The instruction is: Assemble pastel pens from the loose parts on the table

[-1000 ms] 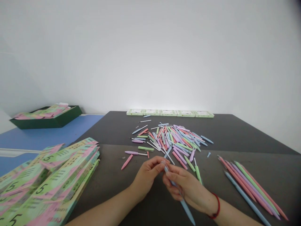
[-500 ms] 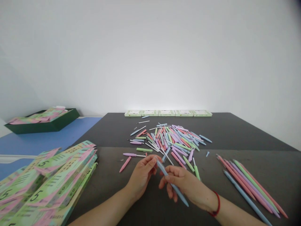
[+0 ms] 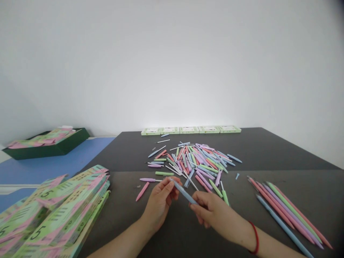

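Between my two hands, above the near part of the dark table, is a light blue pen (image 3: 185, 193), slanting down to the right. The fingertips of my left hand (image 3: 160, 197) pinch its upper left end. My right hand (image 3: 212, 209), with a red cord on the wrist, is closed around its lower right part and hides that end. Just beyond my hands lies a heap of pastel pen parts (image 3: 199, 159), with white refills among them. A pink pen barrel (image 3: 142, 191) and a purple piece (image 3: 147, 179) with a refill lie left of my left hand.
Several longer pens (image 3: 291, 215) lie side by side at right. A small blue piece (image 3: 237, 176) sits between them and the heap. Stacked green-pink printed packets (image 3: 61, 211) fill the near left. A dark green tray (image 3: 48, 148) holds more packets. Flat boxes (image 3: 189, 130) line the far edge.
My right hand has closed further round the pen's lower end, covering the tip that stuck out before. Both hands and the pen have shifted slightly; the whole view has tilted a little.
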Motion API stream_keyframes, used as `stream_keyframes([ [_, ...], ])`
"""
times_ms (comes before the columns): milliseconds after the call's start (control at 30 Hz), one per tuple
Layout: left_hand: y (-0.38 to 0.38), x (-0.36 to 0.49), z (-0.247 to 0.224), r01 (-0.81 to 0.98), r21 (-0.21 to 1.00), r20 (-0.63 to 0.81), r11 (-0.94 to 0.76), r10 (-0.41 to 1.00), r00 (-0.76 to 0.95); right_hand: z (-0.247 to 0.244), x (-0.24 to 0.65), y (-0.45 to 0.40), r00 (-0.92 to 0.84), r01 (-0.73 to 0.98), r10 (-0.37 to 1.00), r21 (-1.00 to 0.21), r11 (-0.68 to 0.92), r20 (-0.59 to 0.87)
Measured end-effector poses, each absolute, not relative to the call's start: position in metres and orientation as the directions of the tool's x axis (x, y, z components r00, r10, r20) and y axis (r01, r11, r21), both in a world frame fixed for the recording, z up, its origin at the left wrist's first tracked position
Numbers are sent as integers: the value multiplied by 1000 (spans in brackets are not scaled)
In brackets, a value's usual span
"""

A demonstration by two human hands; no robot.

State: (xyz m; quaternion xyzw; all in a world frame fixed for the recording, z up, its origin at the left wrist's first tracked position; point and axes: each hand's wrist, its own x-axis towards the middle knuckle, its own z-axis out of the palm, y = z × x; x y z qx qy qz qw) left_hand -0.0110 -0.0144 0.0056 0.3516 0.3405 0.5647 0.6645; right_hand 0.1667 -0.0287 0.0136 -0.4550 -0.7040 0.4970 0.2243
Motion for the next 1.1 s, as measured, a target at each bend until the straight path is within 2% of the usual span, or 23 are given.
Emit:
stream_keyframes([
  [100,-13,-12,7,-490,866,-41,100,991,131,15,169,-31,-491,502,869,-835,226,-61],
  [167,-14,-13,9,-466,881,-22,82,991,132,15,168,-32,-505,493,862,-834,246,-44],
  [367,-18,-13,12,-402,915,32,37,986,162,15,160,-36,-563,333,819,-937,102,-111],
  [533,-18,-13,11,-410,912,45,28,985,169,12,155,-35,-586,171,791,-981,-89,-174],
  [767,-12,-15,10,-410,912,19,37,991,132,11,156,-28,-631,27,762,-986,-167,-146],
  [833,-11,-16,9,-392,919,21,32,991,130,12,157,-29,-631,72,763,-990,-118,-137],
  [933,-10,-16,7,-389,921,43,11,991,129,13,157,-31,-575,262,811,-963,56,-109],
  [1000,-11,-15,6,-390,921,56,-7,992,116,14,157,-32,-527,406,849,-889,209,-41],
  [1100,-12,-13,6,-388,922,65,-15,991,117,14,158,-33,-492,585,866,-705,402,86],
])
